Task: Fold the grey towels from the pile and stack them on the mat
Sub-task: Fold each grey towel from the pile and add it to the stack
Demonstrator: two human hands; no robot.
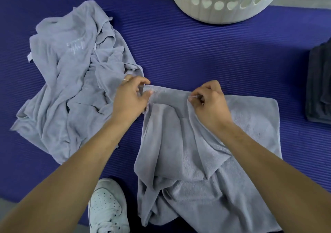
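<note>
A crumpled pile of grey towels point(71, 82) lies at the left of the purple mat point(197, 53). Beside it, the left hand point(131, 96) pinches one end of a grey towel's point(188, 152) far edge; the right hand point(207, 101) pinches the same edge further along. That edge runs left to right between them, the cloth trailing toward the person.

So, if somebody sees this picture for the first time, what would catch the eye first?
Probably the two hands at the centre: the left hand and right hand each pinch the top edge of a grey towel over the purple mat. Next, the crumpled pile on the left and the white basket at the top.
</note>
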